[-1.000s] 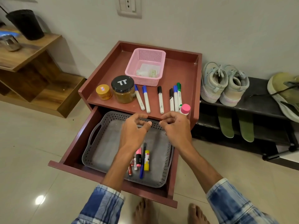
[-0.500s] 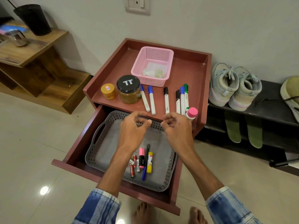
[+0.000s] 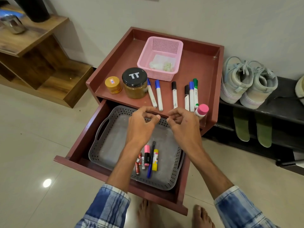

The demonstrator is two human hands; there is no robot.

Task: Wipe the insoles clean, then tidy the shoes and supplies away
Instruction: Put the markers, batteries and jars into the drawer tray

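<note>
My left hand (image 3: 141, 127) and my right hand (image 3: 184, 125) hover side by side over the open drawer (image 3: 79, 145) of a maroon cabinet. Their fingers are loosely curled and hold nothing. A grey perforated tray (image 3: 111, 140) in the drawer holds pens, a highlighter and small batteries. On the cabinet top a pink basket (image 3: 177, 45) contains crumpled wipes (image 3: 162, 64). A pair of pale sneakers (image 3: 248, 83) stands on the black shoe rack (image 3: 283, 111) at the right. Two green insoles (image 3: 241, 127) lean on the shelf below the sneakers.
The cabinet top also carries a black-lidded jar (image 3: 134, 83), a small yellow tin (image 3: 113, 84), several markers (image 3: 174, 94) and a pink-capped bottle (image 3: 201, 111) at the front right corner. A wooden stepped shelf (image 3: 49, 63) stands at the left. My bare feet are below the drawer.
Both hands keep nearly the same pose over the drawer. The view has shifted, so the cabinet sits further right in frame and less of the shoe rack shows.
</note>
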